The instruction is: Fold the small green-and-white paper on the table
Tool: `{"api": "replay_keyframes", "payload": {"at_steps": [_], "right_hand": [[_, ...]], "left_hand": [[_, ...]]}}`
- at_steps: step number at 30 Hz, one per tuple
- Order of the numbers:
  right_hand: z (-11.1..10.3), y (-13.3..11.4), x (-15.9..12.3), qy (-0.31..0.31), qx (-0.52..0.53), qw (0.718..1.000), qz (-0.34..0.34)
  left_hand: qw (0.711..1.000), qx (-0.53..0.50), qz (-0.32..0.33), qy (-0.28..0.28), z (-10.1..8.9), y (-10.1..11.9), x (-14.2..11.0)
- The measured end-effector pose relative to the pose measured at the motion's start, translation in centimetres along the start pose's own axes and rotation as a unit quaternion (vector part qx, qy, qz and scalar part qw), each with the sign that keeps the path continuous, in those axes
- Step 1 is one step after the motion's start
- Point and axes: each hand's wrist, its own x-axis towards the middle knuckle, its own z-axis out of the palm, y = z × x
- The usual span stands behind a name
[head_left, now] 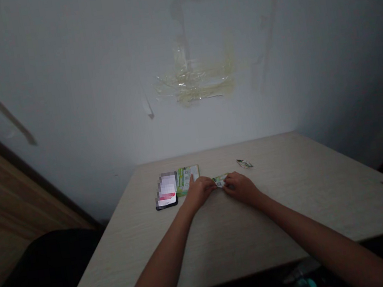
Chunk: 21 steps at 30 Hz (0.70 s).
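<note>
Delicately Pinched: Small Printed Paper Between Two Hands

Right now the left hand [200, 192] and the right hand [242, 187] are both closed at the fingertips on the small printed paper [219, 181], which sits between them near the middle of the table [227, 239]. Fingers cover its ends, so how it is folded cannot be told. Thin as it looks, it could tear if the hands pull apart unevenly, or crease crookedly if one pinch slips. The dim light could make an edge easy to misjudge. A raised finger of the left hand overlaps the green printed sheet [183, 181] in view; a sideways sweep might push that sheet against the phone [167, 189] just beside it. Beyond the right hand, the loose folded piece [244, 164] looks light enough for a careless knuckle to shift.
</note>
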Motion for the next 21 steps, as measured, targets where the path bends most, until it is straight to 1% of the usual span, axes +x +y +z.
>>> {"api": "replay_keyframes", "payload": {"at_steps": [4,9,16,19,21], "right_hand": [[0.0,0.1,0.0,0.000,0.008,1.000,-0.012],[0.4,0.5,0.1,-0.001,0.018,1.000,-0.011],[1.1,1.2,0.2,0.017,0.080,0.997,-0.004],[1.4,1.4,0.3,0.018,0.095,0.995,0.004],[1.5,1.6,0.3,0.016,0.103,0.995,0.009]], "left_hand": [[1.000,-0.017,-0.024,0.011,0.1,0.6,0.0],[0.998,-0.031,-0.031,0.048,0.4,1.0,0.0],[0.992,0.021,-0.023,0.124,1.2,1.8,0.1],[0.990,0.035,-0.023,0.136,1.4,1.8,0.2],[0.991,0.036,-0.017,0.131,1.6,1.6,0.3]]}}
